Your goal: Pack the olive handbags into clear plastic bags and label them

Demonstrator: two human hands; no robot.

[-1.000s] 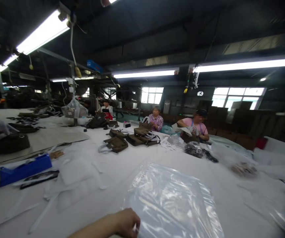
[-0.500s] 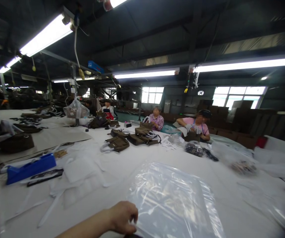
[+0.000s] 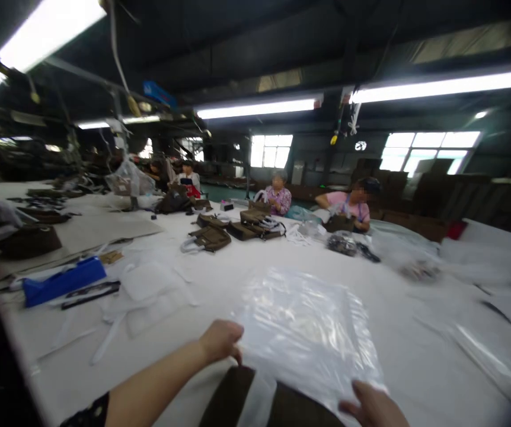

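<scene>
Bagging step: both hands on clear plastic bag (image 3: 302, 332)

Left hand (image 3: 220, 340) pinches the bag's near-left edge; right hand (image 3: 373, 406) grips its near-right corner, above a brown item (image 3: 255, 403) on the table (image 3: 415, 356). Next move likely requires opening the mouth.

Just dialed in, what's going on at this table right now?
A person at a long white table has both hands on a clear plastic bag: the left hand at its near left corner, the right hand at its near right edge. A dark brown bag lies just under that near edge. Across the table, other people sit working beside more brown bags.
</scene>
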